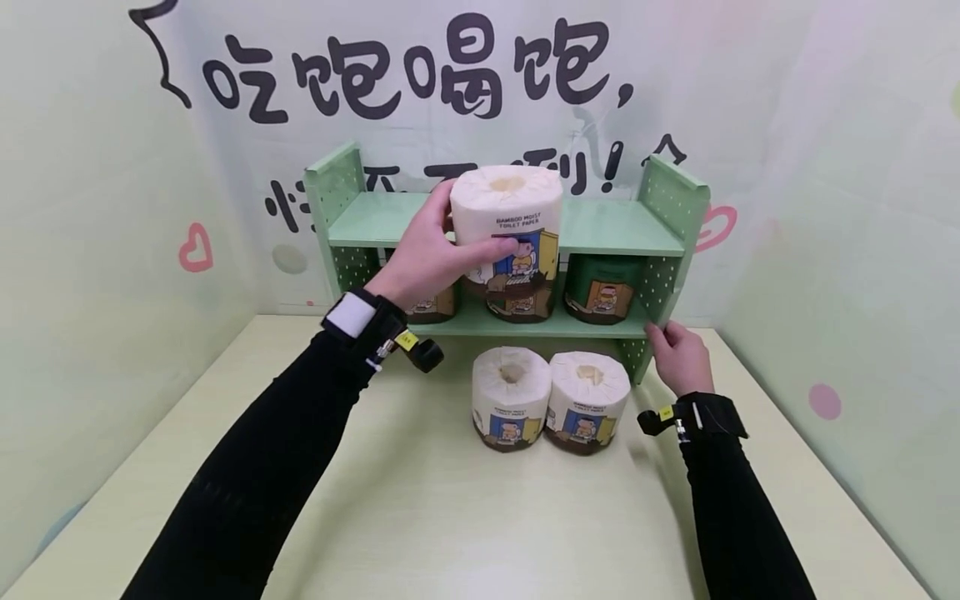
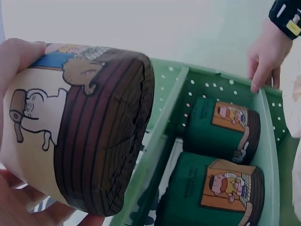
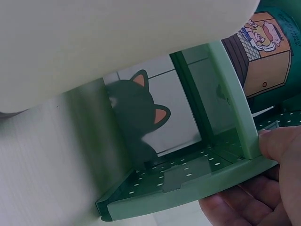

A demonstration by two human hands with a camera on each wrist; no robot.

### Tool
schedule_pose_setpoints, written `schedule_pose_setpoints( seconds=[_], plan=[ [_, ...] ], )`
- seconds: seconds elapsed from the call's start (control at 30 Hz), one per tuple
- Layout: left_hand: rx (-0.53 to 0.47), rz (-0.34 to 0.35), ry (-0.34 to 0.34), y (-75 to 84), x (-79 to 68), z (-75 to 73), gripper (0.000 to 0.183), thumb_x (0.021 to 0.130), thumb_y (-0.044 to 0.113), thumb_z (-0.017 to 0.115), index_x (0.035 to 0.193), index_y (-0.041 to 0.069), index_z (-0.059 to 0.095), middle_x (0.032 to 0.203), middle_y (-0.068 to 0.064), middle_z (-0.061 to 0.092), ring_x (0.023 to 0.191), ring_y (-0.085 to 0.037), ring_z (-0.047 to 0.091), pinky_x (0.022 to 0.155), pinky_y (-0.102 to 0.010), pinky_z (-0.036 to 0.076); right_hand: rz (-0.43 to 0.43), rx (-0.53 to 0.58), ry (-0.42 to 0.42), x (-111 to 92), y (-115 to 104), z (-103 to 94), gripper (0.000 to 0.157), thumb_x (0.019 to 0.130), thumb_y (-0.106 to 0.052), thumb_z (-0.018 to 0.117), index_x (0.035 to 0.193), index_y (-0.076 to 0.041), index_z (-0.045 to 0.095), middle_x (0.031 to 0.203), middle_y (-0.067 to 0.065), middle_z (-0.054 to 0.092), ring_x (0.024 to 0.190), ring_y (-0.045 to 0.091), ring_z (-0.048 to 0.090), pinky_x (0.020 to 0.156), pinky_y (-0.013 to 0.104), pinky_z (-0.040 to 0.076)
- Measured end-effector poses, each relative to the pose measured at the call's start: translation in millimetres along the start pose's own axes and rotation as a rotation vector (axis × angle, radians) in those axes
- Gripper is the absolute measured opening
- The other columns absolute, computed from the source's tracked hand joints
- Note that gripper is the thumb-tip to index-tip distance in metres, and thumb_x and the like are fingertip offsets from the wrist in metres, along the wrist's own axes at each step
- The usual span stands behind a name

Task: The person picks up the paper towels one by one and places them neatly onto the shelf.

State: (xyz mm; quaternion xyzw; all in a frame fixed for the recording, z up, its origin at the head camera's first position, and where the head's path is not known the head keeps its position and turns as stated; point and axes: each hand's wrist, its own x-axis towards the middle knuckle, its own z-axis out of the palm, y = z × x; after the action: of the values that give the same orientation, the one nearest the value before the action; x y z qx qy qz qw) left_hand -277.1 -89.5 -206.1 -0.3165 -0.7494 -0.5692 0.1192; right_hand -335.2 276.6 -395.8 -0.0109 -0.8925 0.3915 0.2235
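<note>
With left hand (image 1: 427,258), gripping one white toilet paper roll (image 1: 517,212), pressing the thumb across its printed front and curving the other fingers round its far side. Holding this roll nearly upright in the air, before the middle of a small green shelf (image 1: 622,232), and hiding part of the upper board with it; not being able to tell exactly how near to the board. Seeing from the left wrist also its brown lower part (image 2: 101,141). With right hand (image 1: 682,360), pinching the right side panel of the shelf near the lower board, putting the thumb on the inner edge and the other fingers on the outer side. Seeing on the lower board three dark green rolls (image 1: 603,287): one at the right, one mostly hidden behind the raised roll, one at the left partly covered by the left hand. Finding in front of the shelf, on the pale table (image 1: 450,517), two other white rolls (image 1: 512,412), standing upright just beside each other. Wearing black sleeves (image 1: 285,442) and, at both wrists, black straps (image 1: 712,414). Facing farther back a pale wall (image 1: 247,175), bearing big black characters (image 1: 468,87) and a pink heart (image 1: 197,265).
</note>
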Motion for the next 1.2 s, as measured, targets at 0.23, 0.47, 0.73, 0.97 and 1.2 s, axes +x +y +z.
schedule_pose_setpoints(
  seconds=[0.23,0.47,0.73,0.97,1.2],
  plan=[
    [0.055,-0.013,0.047,1.7,13.3,6.9,0.084,0.08,0.021,0.083,0.145,0.007,0.032,0.13,-0.007,0.048,0.108,-0.02,0.051,0.079,-0.037,0.056,0.001,-0.015,0.007,-0.9,-0.8,-0.5,0.042,0.106,-0.037,0.047,0.09,0.0,0.061,0.072,0.011,0.054,0.067,0.027,0.048,0.055,0.034,0.037],
    [-0.031,-0.086,0.076,-1.4,28.1,17.4,0.091,0.08,0.018,0.083,0.142,0.008,0.018,0.132,-0.01,0.047,0.107,-0.02,0.055,0.082,-0.035,0.056,0.006,-0.014,0.009,0.1,-0.5,-0.7,0.044,0.106,-0.038,0.047,0.093,0.001,0.062,0.077,0.013,0.058,0.071,0.028,0.05,0.056,0.034,0.037],
    [-0.048,-0.124,0.105,-33.4,56.1,25.1,0.088,0.082,0.033,0.083,0.139,0.014,0.02,0.129,-0.009,0.042,0.105,-0.018,0.056,0.08,-0.033,0.056,0.009,-0.024,0.014,-1.0,0.3,0.3,0.042,0.106,-0.038,0.047,0.088,-0.001,0.059,0.073,0.012,0.055,0.068,0.027,0.049,0.055,0.034,0.037],
    [0.228,-0.209,0.216,-46.7,80.2,35.7,0.088,0.075,0.061,0.079,0.143,0.02,0.041,0.134,-0.006,0.025,0.114,-0.013,0.036,0.087,-0.025,0.049,0.004,-0.02,0.017,-0.8,1.4,0.5,0.042,0.106,-0.037,0.047,0.087,-0.001,0.059,0.075,0.013,0.058,0.069,0.028,0.049,0.056,0.034,0.037],
    [0.277,-0.195,0.212,-47.1,96.2,50.9,0.078,0.079,0.059,0.076,0.141,0.023,0.046,0.12,-0.006,0.038,0.108,-0.013,0.035,0.08,-0.024,0.049,0.013,-0.012,0.014,1.1,2.7,0.7,0.043,0.106,-0.037,0.047,0.093,0.0,0.063,0.081,0.015,0.062,0.074,0.028,0.052,0.058,0.034,0.038]
  ],
)
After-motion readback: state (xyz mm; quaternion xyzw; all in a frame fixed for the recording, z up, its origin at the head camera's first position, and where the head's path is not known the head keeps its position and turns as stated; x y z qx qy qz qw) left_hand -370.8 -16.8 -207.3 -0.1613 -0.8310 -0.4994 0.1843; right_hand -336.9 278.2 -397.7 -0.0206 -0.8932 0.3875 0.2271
